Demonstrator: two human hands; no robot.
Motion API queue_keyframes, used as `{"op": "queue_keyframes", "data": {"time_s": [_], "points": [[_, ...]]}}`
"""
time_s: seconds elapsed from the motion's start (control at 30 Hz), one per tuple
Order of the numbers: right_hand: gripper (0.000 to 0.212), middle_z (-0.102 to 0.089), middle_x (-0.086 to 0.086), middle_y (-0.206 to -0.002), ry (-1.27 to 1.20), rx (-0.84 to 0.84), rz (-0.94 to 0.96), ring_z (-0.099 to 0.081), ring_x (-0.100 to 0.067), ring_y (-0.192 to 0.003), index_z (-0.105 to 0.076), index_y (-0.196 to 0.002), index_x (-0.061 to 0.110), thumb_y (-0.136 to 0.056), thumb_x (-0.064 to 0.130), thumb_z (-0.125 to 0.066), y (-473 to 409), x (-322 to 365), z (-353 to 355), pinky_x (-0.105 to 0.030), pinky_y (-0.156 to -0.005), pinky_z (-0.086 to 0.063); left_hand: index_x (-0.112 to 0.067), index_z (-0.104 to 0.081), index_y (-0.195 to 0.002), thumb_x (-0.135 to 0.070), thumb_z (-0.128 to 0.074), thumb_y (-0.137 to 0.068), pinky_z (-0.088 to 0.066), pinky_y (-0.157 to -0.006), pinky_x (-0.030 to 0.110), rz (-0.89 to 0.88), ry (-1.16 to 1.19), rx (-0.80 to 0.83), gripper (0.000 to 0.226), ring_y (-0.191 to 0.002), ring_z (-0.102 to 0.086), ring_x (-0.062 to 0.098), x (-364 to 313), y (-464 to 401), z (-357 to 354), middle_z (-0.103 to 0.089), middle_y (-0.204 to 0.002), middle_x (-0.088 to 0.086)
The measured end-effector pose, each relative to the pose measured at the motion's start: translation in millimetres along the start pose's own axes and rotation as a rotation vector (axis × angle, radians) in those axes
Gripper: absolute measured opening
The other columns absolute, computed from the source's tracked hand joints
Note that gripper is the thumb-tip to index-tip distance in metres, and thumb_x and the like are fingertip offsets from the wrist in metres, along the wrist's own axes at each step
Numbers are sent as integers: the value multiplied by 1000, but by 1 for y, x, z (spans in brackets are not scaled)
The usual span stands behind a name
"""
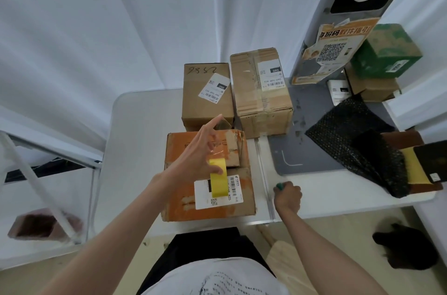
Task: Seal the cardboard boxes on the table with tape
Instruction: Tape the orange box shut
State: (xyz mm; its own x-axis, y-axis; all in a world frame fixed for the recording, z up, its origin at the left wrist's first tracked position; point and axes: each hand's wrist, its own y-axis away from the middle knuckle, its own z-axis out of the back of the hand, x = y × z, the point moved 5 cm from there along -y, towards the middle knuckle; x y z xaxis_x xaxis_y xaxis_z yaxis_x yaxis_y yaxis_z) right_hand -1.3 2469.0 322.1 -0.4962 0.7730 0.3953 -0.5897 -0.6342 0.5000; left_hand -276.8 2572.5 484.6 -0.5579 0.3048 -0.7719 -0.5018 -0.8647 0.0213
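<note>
An orange cardboard box (180,194) with a white shipping label lies at the table's near edge. My left hand (196,157) hovers over its top, the thumb hooked on a yellow tape roll (219,184) while the fingers stretch forward. A shiny strip of clear tape runs from the roll under my fingers. To the right of the box, my right hand (288,195) rests on the table, gripping a small green-handled tool (280,186); its blade is hidden. Behind stand a plain brown box (205,106) and a taped brown box (262,101).
A grey mat (290,157) and a black bubble-wrap bag (350,140) lie to the right on the white table (137,149). Farther right a green box (387,53) sits on a brown one, beside a QR-code poster (331,50). A white frame stands left.
</note>
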Motion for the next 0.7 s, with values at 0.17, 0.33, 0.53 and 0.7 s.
{"op": "queue_keyframes", "data": {"time_s": [0.17,0.33,0.53,0.7], "points": [[10,-62,-13,-102,-526,-103,246,-64,-35,-98,-55,-109,8,-100,11,-59,16,63,43,-45,-82,-55,-58,-1,-153,-19,-96,-65,-54,-84,21,22,38,-12,135,-102,-52,1,1,-3,-1,-39,-118,-27],[4,-59,0,-83,-622,-91,643,-56,-12,-73,-60,-101,22,-102,24,-58,65,132,78,-30,-66,-49,-55,-1,-153,-19,-94,-68,-56,-86,27,16,51,-48,131,-95,-56,11,-2,-1,1,-42,-117,-14],[7,-62,11,-92,-517,157,921,-61,-1,-83,-58,-110,24,-104,25,-54,120,162,68,-12,-71,-48,-43,-4,-157,-18,-94,-69,-58,-88,37,28,73,-90,128,-91,-56,16,-8,-1,-1,-44,-117,-3],[11,-64,10,-92,-523,278,884,-65,0,-81,-57,-114,20,-105,25,-53,124,155,60,-16,-69,-51,-48,-4,-155,-21,-94,-70,-59,-88,38,19,83,-110,127,-92,-58,16,-11,0,-2,-45,-118,-1]]}}
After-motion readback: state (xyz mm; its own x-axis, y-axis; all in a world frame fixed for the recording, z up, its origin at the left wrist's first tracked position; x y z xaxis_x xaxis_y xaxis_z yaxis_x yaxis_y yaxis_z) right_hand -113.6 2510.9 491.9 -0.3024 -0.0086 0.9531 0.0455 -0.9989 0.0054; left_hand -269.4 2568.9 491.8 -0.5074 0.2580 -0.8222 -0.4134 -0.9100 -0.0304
